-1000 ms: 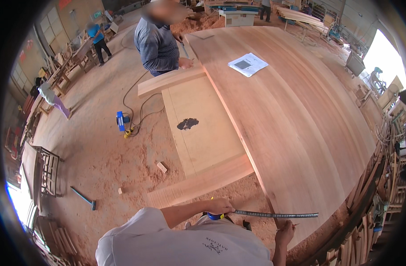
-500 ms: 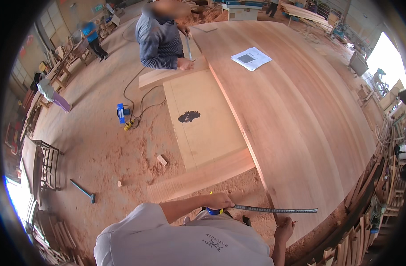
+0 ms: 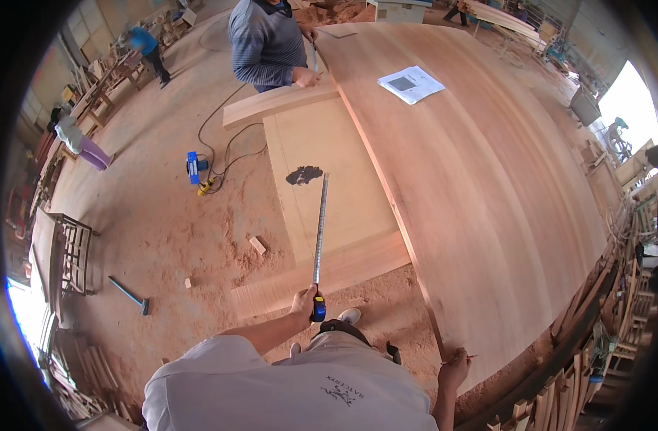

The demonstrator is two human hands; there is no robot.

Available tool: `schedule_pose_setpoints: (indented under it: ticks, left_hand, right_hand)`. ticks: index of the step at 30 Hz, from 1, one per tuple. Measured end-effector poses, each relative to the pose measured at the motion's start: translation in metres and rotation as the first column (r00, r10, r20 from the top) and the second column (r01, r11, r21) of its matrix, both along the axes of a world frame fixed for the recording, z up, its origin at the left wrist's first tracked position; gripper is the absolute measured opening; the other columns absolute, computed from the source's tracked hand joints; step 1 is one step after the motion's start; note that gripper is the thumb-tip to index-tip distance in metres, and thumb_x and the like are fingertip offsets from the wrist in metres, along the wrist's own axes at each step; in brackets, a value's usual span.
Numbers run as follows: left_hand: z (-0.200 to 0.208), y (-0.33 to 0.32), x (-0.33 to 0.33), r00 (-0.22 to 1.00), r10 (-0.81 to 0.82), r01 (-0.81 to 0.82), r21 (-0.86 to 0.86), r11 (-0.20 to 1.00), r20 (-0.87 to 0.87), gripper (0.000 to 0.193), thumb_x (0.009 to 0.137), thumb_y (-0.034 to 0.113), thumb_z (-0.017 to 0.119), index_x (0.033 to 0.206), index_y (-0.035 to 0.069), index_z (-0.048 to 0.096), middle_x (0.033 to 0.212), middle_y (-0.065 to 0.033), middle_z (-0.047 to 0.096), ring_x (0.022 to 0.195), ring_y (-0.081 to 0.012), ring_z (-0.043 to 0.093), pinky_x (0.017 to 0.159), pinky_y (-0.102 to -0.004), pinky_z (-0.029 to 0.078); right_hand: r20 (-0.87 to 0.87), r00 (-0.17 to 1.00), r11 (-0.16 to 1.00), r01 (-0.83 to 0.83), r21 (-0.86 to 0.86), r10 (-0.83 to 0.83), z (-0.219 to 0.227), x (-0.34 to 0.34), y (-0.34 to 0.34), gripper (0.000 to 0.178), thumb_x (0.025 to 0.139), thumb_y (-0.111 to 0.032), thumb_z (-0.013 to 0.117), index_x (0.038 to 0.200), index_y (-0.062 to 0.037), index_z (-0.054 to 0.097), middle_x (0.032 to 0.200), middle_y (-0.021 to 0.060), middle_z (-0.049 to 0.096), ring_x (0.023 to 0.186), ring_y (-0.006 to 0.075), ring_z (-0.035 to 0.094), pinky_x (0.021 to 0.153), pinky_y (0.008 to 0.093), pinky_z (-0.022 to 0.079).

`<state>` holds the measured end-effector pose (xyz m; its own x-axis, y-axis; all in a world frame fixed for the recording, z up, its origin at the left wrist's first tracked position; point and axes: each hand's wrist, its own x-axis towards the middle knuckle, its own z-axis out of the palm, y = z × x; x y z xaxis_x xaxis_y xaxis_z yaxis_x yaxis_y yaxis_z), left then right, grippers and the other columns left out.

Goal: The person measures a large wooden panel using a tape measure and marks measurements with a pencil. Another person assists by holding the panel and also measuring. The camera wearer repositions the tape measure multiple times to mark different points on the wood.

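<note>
My left hand (image 3: 304,302) is closed around a blue, black and yellow tape measure (image 3: 319,307). Its metal blade (image 3: 321,233) sticks straight out away from me, over the beige board (image 3: 350,154), with its tip beside a dark patch. At the near left edge of a large wooden panel (image 3: 480,201) is my right hand (image 3: 454,369). Its fingers are pinched on a thin reddish stick that looks like a pencil (image 3: 472,356). The lower part of this hand's grip is hidden.
Across the panel's far left corner a person in a striped shirt (image 3: 268,47) holds a tape-like strip. Papers (image 3: 411,85) lie on the panel. A blue power tool (image 3: 193,167) with a cord, a hammer (image 3: 131,296) and wood blocks (image 3: 257,245) lie on the dusty floor.
The tape measure has swung from lying across the panel's near edge to pointing away over the beige board. My left hand moved left and forward; my right hand stays at the panel's edge.
</note>
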<state>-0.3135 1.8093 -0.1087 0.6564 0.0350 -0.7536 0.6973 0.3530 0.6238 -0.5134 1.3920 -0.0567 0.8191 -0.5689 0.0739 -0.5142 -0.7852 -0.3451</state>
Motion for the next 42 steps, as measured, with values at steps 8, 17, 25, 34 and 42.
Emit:
schedule_pose_setpoints:
  ticks: [8, 17, 25, 34, 42]
  left_hand:
    - [-0.059, -0.020, 0.051, 0.985, -0.094, 0.099, 0.030, 0.995, -0.146, 0.034, 0.104, 0.033, 0.050, 0.096, 0.000, 0.052, 0.072, -0.0177, 0.062, 0.052, -0.0291, 0.061, 0.047, -0.0419, 0.054]
    - [0.003, -0.049, 0.121, 0.995, -0.033, 0.039, 0.064, 0.997, -0.095, 0.032, 0.097, 0.027, 0.061, 0.093, -0.004, 0.062, 0.074, -0.0174, 0.064, 0.056, -0.0289, 0.063, 0.048, -0.0424, 0.053]
    - [-0.055, -0.021, 0.130, 0.983, 0.175, -0.155, 0.241, 0.958, -0.063, 0.027, 0.098, 0.024, 0.061, 0.092, -0.002, 0.058, 0.072, -0.0161, 0.065, 0.055, -0.0269, 0.065, 0.045, -0.0400, 0.053]
    - [-0.044, -0.077, 0.057, 0.988, -0.071, 0.081, 0.064, 0.995, -0.140, 0.029, 0.100, 0.028, 0.058, 0.096, -0.001, 0.057, 0.073, -0.0153, 0.062, 0.054, -0.0259, 0.062, 0.046, -0.0405, 0.051]
    - [0.022, -0.068, 0.086, 0.985, -0.159, 0.152, 0.098, 0.984, 0.070, 0.037, 0.103, 0.034, 0.051, 0.088, 0.000, 0.057, 0.070, -0.0115, 0.061, 0.054, -0.0212, 0.060, 0.046, -0.0369, 0.050]
  right_hand:
    - [-0.060, 0.998, 0.999, -0.029, 0.037, 0.031, 0.005, -0.002, -0.003, 0.031, 0.081, 0.006, 0.054, 0.111, 0.0002, 0.059, 0.101, 0.0195, 0.067, 0.096, 0.0434, 0.057, 0.083, 0.0496, 0.047]
    - [-0.083, 0.996, 0.999, -0.011, 0.049, 0.015, 0.004, 0.000, -0.004, 0.031, 0.080, 0.006, 0.055, 0.110, -0.0003, 0.060, 0.103, 0.0197, 0.068, 0.098, 0.0443, 0.057, 0.083, 0.0499, 0.047]
    - [-0.035, 0.999, 0.999, -0.031, 0.019, 0.032, 0.011, 0.000, -0.001, 0.027, 0.082, 0.004, 0.054, 0.107, -0.0012, 0.061, 0.090, 0.0167, 0.065, 0.088, 0.0377, 0.058, 0.079, 0.0469, 0.048]
    - [-0.026, 0.999, 0.999, -0.032, 0.023, 0.033, 0.009, 0.005, 0.001, 0.030, 0.080, 0.006, 0.054, 0.108, -0.0023, 0.059, 0.091, 0.0154, 0.065, 0.091, 0.0390, 0.057, 0.083, 0.0480, 0.046]
    - [-0.006, 1.000, 0.999, -0.025, 0.023, 0.026, 0.005, -0.004, -0.002, 0.027, 0.081, 0.005, 0.054, 0.107, -0.0027, 0.058, 0.097, 0.0180, 0.067, 0.095, 0.0413, 0.058, 0.084, 0.0496, 0.047]
